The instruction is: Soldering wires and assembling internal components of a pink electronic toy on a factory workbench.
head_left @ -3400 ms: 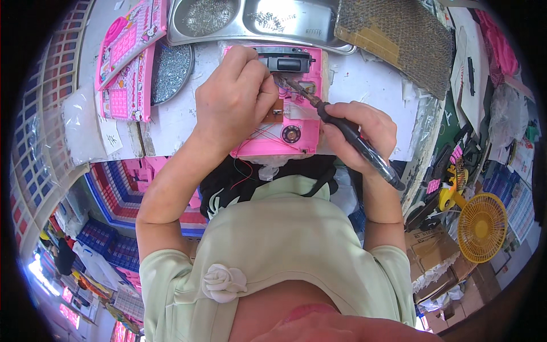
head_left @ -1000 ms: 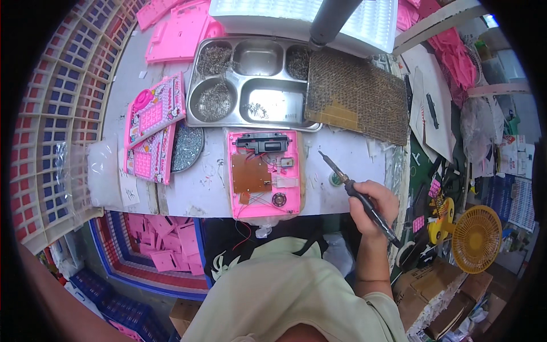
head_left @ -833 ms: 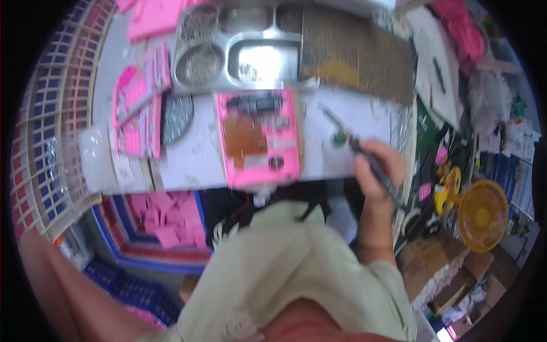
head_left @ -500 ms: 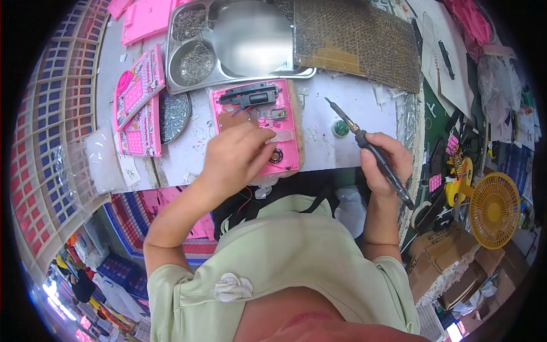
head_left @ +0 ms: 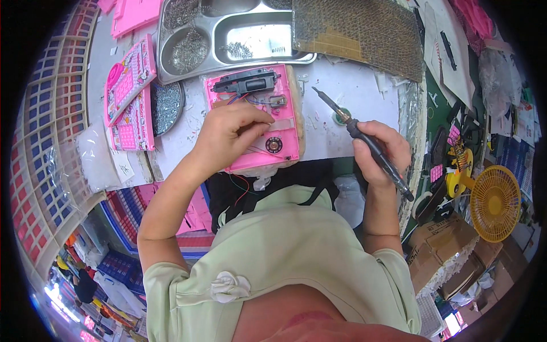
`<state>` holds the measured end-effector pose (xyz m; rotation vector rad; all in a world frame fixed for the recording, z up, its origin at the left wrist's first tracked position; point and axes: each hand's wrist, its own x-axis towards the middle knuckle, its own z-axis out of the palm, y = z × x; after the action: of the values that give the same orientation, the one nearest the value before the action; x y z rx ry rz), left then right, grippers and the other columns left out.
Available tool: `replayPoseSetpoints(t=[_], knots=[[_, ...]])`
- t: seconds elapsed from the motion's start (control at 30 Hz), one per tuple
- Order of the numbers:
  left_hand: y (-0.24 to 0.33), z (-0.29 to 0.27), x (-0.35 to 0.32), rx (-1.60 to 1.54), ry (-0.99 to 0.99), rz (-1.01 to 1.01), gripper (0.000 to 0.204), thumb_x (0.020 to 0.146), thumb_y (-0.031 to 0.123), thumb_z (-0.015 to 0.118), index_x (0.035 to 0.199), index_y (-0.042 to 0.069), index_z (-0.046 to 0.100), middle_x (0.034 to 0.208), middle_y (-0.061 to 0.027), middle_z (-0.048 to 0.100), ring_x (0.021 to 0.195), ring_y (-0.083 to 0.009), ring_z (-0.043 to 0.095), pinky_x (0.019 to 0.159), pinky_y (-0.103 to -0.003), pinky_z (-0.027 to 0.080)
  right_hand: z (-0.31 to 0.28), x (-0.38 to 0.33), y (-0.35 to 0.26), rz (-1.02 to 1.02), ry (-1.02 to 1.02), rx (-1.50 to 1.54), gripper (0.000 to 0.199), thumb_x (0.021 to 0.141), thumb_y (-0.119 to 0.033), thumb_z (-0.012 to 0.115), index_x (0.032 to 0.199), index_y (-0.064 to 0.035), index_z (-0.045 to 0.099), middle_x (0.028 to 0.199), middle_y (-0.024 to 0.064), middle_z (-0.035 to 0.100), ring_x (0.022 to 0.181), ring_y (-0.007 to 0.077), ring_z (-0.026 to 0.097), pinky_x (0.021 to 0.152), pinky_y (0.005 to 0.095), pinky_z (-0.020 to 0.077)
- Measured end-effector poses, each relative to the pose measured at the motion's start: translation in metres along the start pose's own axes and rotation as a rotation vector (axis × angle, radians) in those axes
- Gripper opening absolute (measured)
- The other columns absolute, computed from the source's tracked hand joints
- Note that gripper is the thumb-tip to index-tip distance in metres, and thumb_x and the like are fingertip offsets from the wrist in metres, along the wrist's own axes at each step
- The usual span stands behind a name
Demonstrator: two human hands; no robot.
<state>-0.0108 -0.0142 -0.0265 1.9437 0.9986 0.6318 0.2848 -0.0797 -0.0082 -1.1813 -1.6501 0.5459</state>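
Note:
A pink plastic casing point(head_left: 289, 149) lies open on the table before me, with a black mechanism point(head_left: 248, 84), thin wires and a small round speaker-like part point(head_left: 274, 145) inside. My left hand point(head_left: 228, 134) rests over the casing's left side, thumb and forefinger pinched close together beside a pale strip point(head_left: 281, 124). What they pinch, if anything, is too small to make out. In my right hand point(head_left: 384, 151) is a black-handled soldering iron point(head_left: 373, 149), its tip raised to the upper left, apart from the casing. A small green spool point(head_left: 341, 116) sits partly behind the iron.
A metal compartment tray point(head_left: 208, 67) holding small metal parts stands behind the casing, next to a brown corrugated board point(head_left: 359, 43). On the left are printed pink toy pieces point(head_left: 134, 94), a round dish of screws point(head_left: 167, 108) and a plastic basket point(head_left: 54, 131). A yellow fan point(head_left: 494, 204) stands right.
The casing, tray and table appear slightly higher and further left in view. The soldering iron's tip has shifted a little up and left. My left hand keeps its pinch over the casing.

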Motion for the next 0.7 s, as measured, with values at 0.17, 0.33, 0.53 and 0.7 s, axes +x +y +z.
replayPoseSetpoints(t=[0.17, 0.33, 0.53, 0.7], knots=[[0.001, -0.001, 0.002, -0.241, -0.027, -0.242, 0.006, 0.089, 0.003, 0.074, 0.094, 0.001, 0.072, 0.076, -0.0070, 0.070, 0.064, -0.0108, 0.063, 0.061, -0.028, 0.050, 0.037, 0.009, 0.001, 0.073, -0.132, 0.167, 0.048, 0.078, 0.002, 0.079, 0.124, -0.0064, 0.071, 0.097, 0.0107, 0.070, 0.084, 0.0242, 0.067, 0.074, 0.0311, 0.0536], [0.005, -0.004, 0.006, -0.279, -0.078, -0.356, 0.008, 0.089, 0.004, 0.075, 0.090, 0.000, 0.069, 0.067, -0.0035, 0.065, 0.058, -0.0075, 0.056, 0.056, -0.028, 0.046, 0.087, 0.023, -0.002, -0.035, -0.156, 0.148, 0.059, 0.077, 0.006, 0.077, 0.132, -0.0101, 0.066, 0.104, 0.0129, 0.066, 0.084, 0.0276, 0.066, 0.073, 0.0339, 0.0550], [-0.001, 0.000, 0.003, -0.333, -0.045, -0.318, 0.007, 0.089, 0.004, 0.074, 0.090, 0.001, 0.068, 0.065, -0.0029, 0.062, 0.056, -0.0067, 0.052, 0.053, -0.027, 0.042, 0.101, 0.022, 0.001, -0.049, -0.120, 0.108, 0.061, 0.077, 0.009, 0.075, 0.134, -0.0108, 0.064, 0.101, 0.0138, 0.065, 0.083, 0.0272, 0.066, 0.069, 0.0337, 0.0550], [0.001, 0.000, 0.003, -0.340, -0.033, -0.317, 0.007, 0.089, 0.004, 0.074, 0.090, 0.000, 0.067, 0.064, -0.0031, 0.061, 0.055, -0.0070, 0.051, 0.053, -0.027, 0.042, 0.103, 0.017, 0.001, -0.044, -0.093, 0.069, 0.062, 0.077, 0.009, 0.074, 0.135, -0.0113, 0.063, 0.101, 0.0143, 0.065, 0.081, 0.0281, 0.066, 0.068, 0.0346, 0.0552]])
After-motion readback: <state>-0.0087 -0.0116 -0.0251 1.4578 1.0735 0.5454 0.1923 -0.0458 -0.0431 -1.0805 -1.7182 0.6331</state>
